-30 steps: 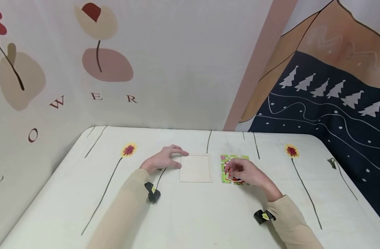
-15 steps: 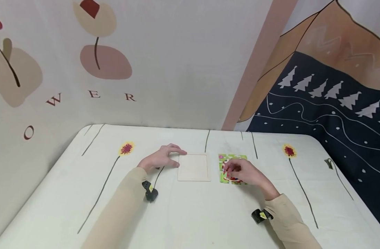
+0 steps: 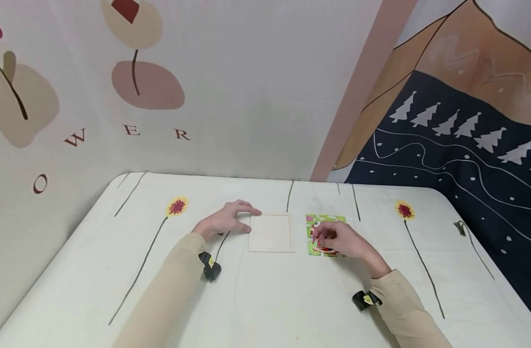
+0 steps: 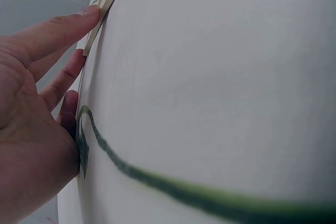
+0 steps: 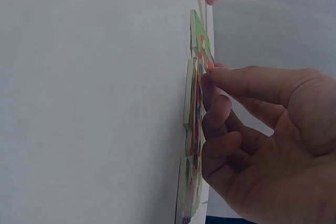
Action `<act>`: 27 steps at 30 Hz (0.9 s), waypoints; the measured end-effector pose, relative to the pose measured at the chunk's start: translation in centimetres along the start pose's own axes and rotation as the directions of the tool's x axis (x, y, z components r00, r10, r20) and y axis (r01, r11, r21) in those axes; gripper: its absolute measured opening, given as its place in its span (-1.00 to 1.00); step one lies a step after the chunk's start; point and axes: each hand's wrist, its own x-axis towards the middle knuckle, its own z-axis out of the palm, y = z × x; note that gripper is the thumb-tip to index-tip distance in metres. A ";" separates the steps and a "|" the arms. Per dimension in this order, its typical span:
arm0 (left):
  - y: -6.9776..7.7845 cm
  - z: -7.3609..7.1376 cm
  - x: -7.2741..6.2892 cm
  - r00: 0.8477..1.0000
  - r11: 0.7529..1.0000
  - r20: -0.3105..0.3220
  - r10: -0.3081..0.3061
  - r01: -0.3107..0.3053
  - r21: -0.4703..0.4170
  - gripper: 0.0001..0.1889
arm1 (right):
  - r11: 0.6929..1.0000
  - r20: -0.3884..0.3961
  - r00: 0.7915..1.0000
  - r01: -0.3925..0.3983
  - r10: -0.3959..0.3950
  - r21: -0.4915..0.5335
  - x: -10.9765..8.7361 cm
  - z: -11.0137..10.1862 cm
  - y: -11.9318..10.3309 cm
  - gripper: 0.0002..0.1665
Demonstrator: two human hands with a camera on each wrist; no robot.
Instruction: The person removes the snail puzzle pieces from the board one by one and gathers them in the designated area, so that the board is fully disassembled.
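A pale, square puzzle frame [image 3: 271, 234] lies flat on the white cloth in the head view. My left hand [image 3: 225, 218] is at its left side, thumb and forefinger spread and touching the edge. In the left wrist view, the thumb tip rests at the frame's pale edge [image 4: 107, 3]. To the right lies a colourful jigsaw puzzle [image 3: 311, 248] with a green border, its pieces slightly apart. Over it my right hand [image 3: 346, 239] pinches one green and red puzzle piece [image 5: 198, 31] between thumb and forefinger; the piece stands tilted. The hand hides the middle of the puzzle.
The white tablecloth [image 3: 265, 299] is printed with flowers on long stems. A pale printed wall hanging [image 3: 248, 121] rises behind the far edge, a dark one [image 3: 422, 164] at the right. Black wrist cameras [image 3: 211, 267] sit on both sleeves.
The head view has shifted slightly. Both hands, the frame and the puzzle keep their places relative to one another.
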 end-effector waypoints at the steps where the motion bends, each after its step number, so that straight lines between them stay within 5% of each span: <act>1: 0.0 0.0 0.0 1.000 1.000 0.000 -0.002 0.002 -0.001 -0.49 | 1.000 0.001 1.000 0.000 0.000 -0.002 0.0 0.0 0.0 -0.82; 20: 0.2 0.2 0.1 1.000 1.000 0.001 0.031 -0.031 0.004 -0.49 | 1.000 0.043 0.999 0.010 -0.009 -0.016 -0.3 -0.2 0.0 -0.81; 27: 0.1 0.7 -0.6 0.995 0.994 -0.040 0.095 -0.093 0.050 -0.55 | 0.998 -0.002 0.999 -0.033 0.033 -0.054 -1.2 -0.8 0.2 -0.84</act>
